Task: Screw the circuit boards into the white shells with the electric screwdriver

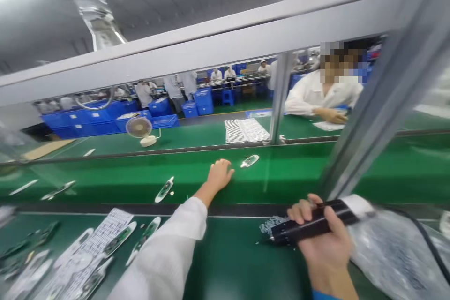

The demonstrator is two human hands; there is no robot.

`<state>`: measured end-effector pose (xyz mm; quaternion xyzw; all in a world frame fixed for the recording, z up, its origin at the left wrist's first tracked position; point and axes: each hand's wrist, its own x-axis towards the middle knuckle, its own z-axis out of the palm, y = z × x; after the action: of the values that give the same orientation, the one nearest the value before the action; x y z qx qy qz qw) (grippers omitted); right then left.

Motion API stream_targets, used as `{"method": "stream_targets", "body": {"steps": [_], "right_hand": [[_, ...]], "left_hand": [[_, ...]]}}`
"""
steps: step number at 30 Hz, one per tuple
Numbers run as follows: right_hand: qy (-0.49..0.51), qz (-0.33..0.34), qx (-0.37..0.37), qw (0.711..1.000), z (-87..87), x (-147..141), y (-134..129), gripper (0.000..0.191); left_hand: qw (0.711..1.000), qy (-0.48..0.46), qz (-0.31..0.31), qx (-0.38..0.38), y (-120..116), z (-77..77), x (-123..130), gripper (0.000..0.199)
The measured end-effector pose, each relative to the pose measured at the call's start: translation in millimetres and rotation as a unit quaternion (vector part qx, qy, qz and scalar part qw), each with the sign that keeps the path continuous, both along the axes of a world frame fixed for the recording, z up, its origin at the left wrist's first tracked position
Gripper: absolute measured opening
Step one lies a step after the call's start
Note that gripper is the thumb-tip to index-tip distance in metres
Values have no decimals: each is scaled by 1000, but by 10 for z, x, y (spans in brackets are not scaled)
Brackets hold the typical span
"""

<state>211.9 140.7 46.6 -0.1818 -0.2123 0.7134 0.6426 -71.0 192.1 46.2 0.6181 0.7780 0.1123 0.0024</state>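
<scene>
The printing on the sheet (105,234) on the table (246,262) is too small to read, and circuit boards (38,236) run off the left edge. The right hand (323,243) hides most of the blurred black electric screwdriver (337,210), and the clear plastic bag (397,253) is cut off at the lower right corner.

Right hand (325,248) grips a black tool (309,222), perhaps a screwdriver; left hand (220,176) rests on green belt (183,173).

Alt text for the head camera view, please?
A right hand grips a black corded handheld tool above a green workbench, while a left hand rests on a green conveyor belt beside small white-and-green electronic parts. A co-worker in white sits beyond a metal post.
</scene>
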Motion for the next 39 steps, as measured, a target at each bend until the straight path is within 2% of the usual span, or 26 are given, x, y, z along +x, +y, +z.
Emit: {"method": "stream_targets", "body": {"steps": [6,8,11,15,17,19,21,23,24,25,27,30,32,35,37,39], "right_hand": [[-39,-31,-37,998,56,-82,-47,47],[-45,-38,-33,998,23,-100,-31,49],[-48,-38,-22,998,-49,-98,15,51],[-52,-39,-3,998,-52,-63,35,53],[-57,-53,1,997,28,-59,13,53],[-62,-68,8,996,160,-76,-20,54],[-73,-73,31,994,322,-118,-55,52],[-98,-62,79,990,482,-189,-95,45],[-117,-53,109,986,549,-236,-119,40],[-138,-46,141,979,603,-292,-148,35],[-181,-36,194,964,662,-430,-223,24],[-219,-36,230,947,639,-669,-359,16],[-241,-22,237,941,581,-813,-441,14],[-274,8,240,931,501,-948,-524,13],[-284,19,237,929,476,-979,-553,13],[-287,25,234,929,472,-981,-567,13]], "left_hand": [[980,6,199,-24,-1034,287,-1230,30],[975,-20,212,-56,-1223,299,-1465,25],[976,-63,195,-80,-1292,254,-1549,18],[976,-102,186,-46,-1195,297,-1403,12],[977,-126,173,-11,-1174,342,-1247,20],[976,-158,149,21,-1229,318,-985,33],[964,-236,114,57,-1369,185,-608,39],[919,-371,72,116,-1565,-30,-174,31],[904,-403,54,130,-1666,-143,32,26],[902,-407,39,138,-1758,-244,211,21],[923,-359,17,138,-1897,-383,454,15],[962,-247,-11,116,-1983,-433,538,19],[974,-202,-30,102,-1988,-414,500,18],[974,-191,-79,94,-1985,-385,466,15],[970,-198,-114,81,-1989,-374,477,20],[968,-205,-129,64,-1995,-367,495,16]]}}
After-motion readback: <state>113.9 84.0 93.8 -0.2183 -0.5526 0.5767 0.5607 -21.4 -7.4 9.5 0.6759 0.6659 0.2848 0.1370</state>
